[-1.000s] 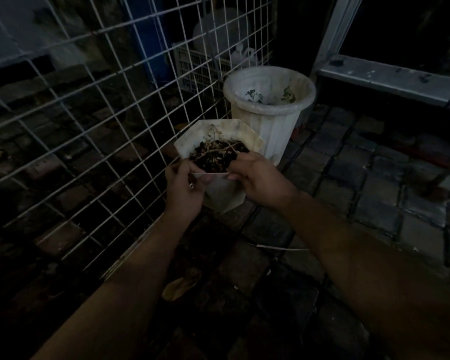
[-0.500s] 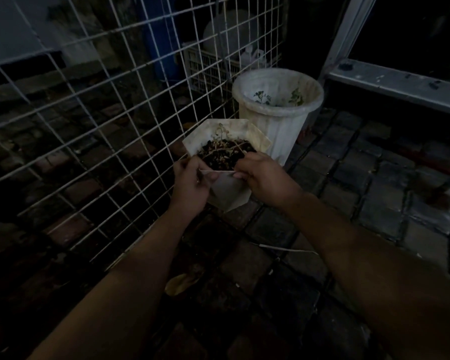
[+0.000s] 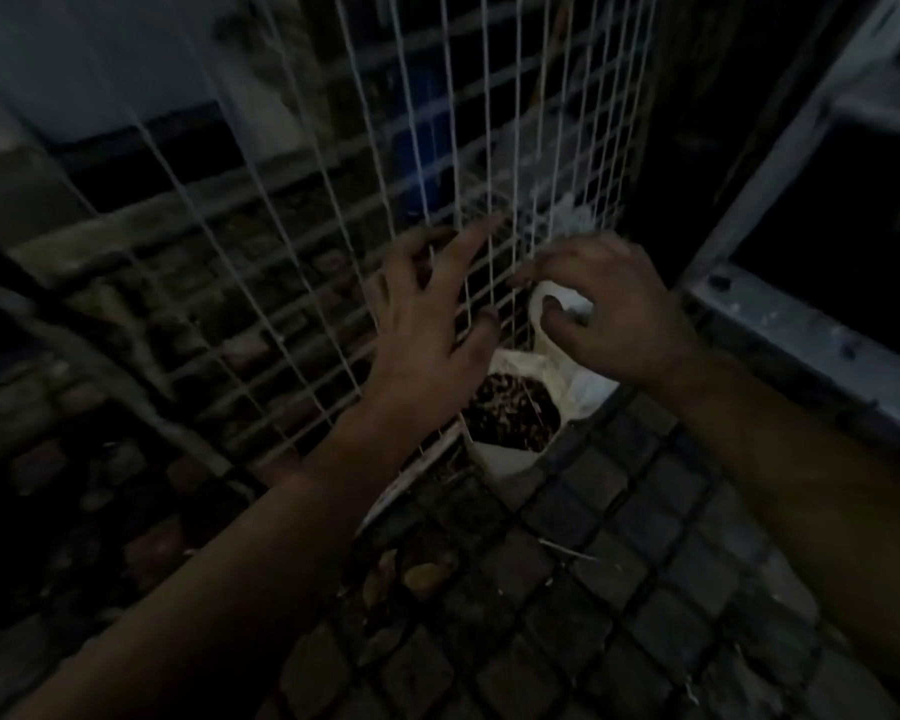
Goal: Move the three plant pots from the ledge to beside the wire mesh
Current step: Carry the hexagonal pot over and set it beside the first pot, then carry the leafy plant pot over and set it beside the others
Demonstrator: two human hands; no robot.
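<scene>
A white hexagonal plant pot point(image 3: 507, 462) filled with dark soil stands on the paving at the foot of the white wire mesh point(image 3: 302, 350). No hand touches it. My left hand point(image 3: 427, 319) hovers above it with fingers spread, in front of the mesh. My right hand point(image 3: 619, 309) is raised with loosely curled fingers and holds nothing. Between its thumb and fingers shows the rim of a larger round white pot point(image 3: 546, 296), which stands just behind the hexagonal one and is mostly hidden. The picture is dark and blurred.
Dark paving blocks point(image 3: 619, 589) cover the ground, with dry leaves point(image 3: 422, 574) near the foot of the mesh. A grey metal ledge point(image 3: 801, 335) and upright frame run along the right. A brick wall lies behind the mesh on the left.
Both hands have let go of the hexagonal pot, which now stands on the paving by the mesh. The hands have risen and the view has moved closer.
</scene>
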